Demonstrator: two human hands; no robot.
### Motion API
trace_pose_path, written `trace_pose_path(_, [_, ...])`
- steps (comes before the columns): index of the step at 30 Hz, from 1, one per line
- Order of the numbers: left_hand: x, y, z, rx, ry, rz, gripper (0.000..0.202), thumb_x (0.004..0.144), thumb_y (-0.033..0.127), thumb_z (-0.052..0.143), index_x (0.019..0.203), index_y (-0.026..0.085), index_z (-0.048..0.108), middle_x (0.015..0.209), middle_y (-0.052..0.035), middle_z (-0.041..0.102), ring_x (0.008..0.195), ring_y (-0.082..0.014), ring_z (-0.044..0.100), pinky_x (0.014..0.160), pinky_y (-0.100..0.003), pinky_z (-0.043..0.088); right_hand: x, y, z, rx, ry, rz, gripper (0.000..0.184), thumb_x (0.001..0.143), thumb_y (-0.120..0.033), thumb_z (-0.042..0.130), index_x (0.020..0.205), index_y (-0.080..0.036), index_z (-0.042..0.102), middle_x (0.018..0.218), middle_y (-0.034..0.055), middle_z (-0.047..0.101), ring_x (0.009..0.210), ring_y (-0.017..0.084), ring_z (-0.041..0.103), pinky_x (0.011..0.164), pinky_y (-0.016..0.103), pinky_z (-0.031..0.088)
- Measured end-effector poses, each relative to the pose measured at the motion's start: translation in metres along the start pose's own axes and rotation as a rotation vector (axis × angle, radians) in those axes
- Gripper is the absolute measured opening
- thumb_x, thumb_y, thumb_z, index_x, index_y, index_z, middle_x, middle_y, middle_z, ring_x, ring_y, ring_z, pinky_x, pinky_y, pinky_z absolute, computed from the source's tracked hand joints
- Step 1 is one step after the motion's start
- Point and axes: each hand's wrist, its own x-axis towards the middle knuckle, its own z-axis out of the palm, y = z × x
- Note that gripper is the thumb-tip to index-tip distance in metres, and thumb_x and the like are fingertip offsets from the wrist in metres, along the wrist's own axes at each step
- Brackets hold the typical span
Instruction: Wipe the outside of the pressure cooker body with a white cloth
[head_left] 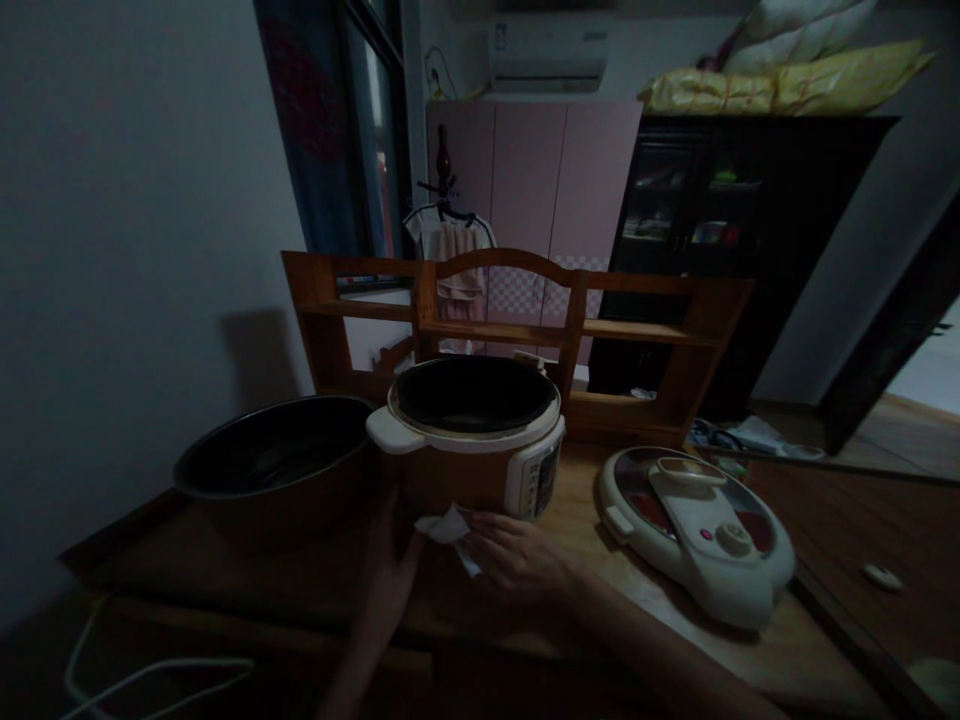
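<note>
A brown and white electric cooker [480, 450] stands open on the wooden table [585, 490], its dark inner cavity showing. My right hand [517, 555] is closed on a white crumpled tissue [450, 528] and presses it against the cooker's lower front. My left hand [394, 555] rests against the cooker's left side with its fingers lying flat, dim and partly in shadow. The cooker's round lid [701, 530] lies on the table to the right. A dark inner pot [277, 465] sits to the left of the cooker.
A wooden shelf unit [525, 330] stands behind the cooker. A white power cord [135, 670] loops at the lower left. Farther back are a pink wardrobe [555, 180], a dark cabinet [720, 220] and an air conditioner [547, 50]. A grey wall closes the left side.
</note>
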Motion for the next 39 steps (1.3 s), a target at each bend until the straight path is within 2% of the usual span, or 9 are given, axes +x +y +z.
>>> trace_pose_path(3, [0.000,0.002,0.001,-0.003,0.005,-0.036,0.065,0.091,0.050,0.054,0.148,0.026,0.037,0.155,-0.0104,0.039,0.144,-0.0272,0.036,0.121,-0.050,0.026,0.004,0.020,-0.014,-0.066,0.041,-0.041,0.037,0.095,-0.022,0.049,0.127,-0.009,0.062,0.124,0.0120,0.069,0.127,0.023,0.058,0.111,0.037,0.047])
trace_pose_path(7, [0.001,0.003,0.002,-0.002,0.015,-0.084,0.068,0.088,0.051,0.058,0.148,0.026,0.039,0.154,-0.0107,0.041,0.144,-0.0293,0.036,0.121,-0.052,0.027,0.014,0.034,-0.025,-0.194,0.158,0.093,0.040,0.091,-0.019,0.049,0.127,-0.004,0.061,0.127,0.0173,0.066,0.127,0.028,0.057,0.108,0.040,0.048])
trace_pose_path(15, [0.000,-0.004,0.001,0.008,0.023,-0.006,0.061,0.090,0.048,0.056,0.145,0.026,0.042,0.152,-0.0117,0.043,0.143,-0.0281,0.039,0.121,-0.050,0.026,0.016,0.008,0.010,-0.132,0.193,-0.031,0.031,0.096,-0.026,0.047,0.112,-0.012,0.071,0.116,0.0068,0.074,0.113,0.018,0.066,0.112,0.030,0.043])
trace_pose_path(18, [-0.001,0.000,0.000,0.025,0.013,-0.023,0.063,0.091,0.049,0.054,0.147,0.025,0.039,0.154,-0.0112,0.041,0.144,-0.0265,0.037,0.121,-0.049,0.026,0.013,0.012,0.005,-0.130,0.194,-0.018,0.032,0.095,-0.025,0.050,0.115,-0.009,0.069,0.120,0.0097,0.071,0.123,0.021,0.060,0.115,0.033,0.039])
trace_pose_path(21, [-0.001,0.006,0.001,0.032,0.000,-0.083,0.067,0.090,0.052,0.055,0.148,0.024,0.037,0.154,-0.0112,0.041,0.144,-0.0266,0.037,0.121,-0.049,0.027,0.010,0.019,-0.010,-0.178,0.229,0.141,0.036,0.093,-0.023,0.051,0.120,-0.005,0.066,0.129,0.0156,0.066,0.138,0.029,0.046,0.118,0.044,0.034])
trace_pose_path(25, [-0.002,0.004,0.002,0.038,0.003,-0.072,0.066,0.091,0.051,0.053,0.149,0.025,0.035,0.157,-0.0101,0.037,0.146,-0.0268,0.034,0.122,-0.051,0.025,0.011,0.017,-0.012,-0.170,0.224,0.153,0.032,0.092,-0.021,0.053,0.117,-0.007,0.068,0.128,0.0126,0.067,0.139,0.029,0.043,0.121,0.044,0.028])
trace_pose_path(29, [-0.004,-0.003,0.002,0.046,0.024,-0.015,0.062,0.092,0.047,0.051,0.149,0.026,0.036,0.155,-0.0107,0.039,0.144,-0.0271,0.036,0.122,-0.051,0.024,0.015,0.005,0.011,-0.090,0.204,-0.052,0.031,0.094,-0.029,0.053,0.104,-0.008,0.073,0.109,0.0107,0.075,0.115,0.023,0.065,0.118,0.035,0.036])
trace_pose_path(32, [-0.004,-0.003,0.001,0.039,0.022,0.005,0.062,0.092,0.045,0.051,0.149,0.026,0.036,0.155,-0.0110,0.040,0.144,-0.0266,0.037,0.121,-0.050,0.026,0.017,0.002,0.023,-0.094,0.236,-0.112,0.031,0.095,-0.032,0.053,0.096,-0.010,0.074,0.098,0.0094,0.076,0.101,0.021,0.070,0.116,0.036,0.040])
trace_pose_path(39, [-0.002,0.010,0.000,0.000,-0.006,-0.108,0.066,0.090,0.053,0.054,0.148,0.026,0.036,0.155,-0.0102,0.039,0.145,-0.0275,0.035,0.122,-0.052,0.025,0.002,0.016,0.004,-0.165,0.217,0.025,0.030,0.093,-0.010,0.048,0.113,-0.007,0.069,0.120,0.0135,0.070,0.125,0.022,0.057,0.114,0.037,0.042])
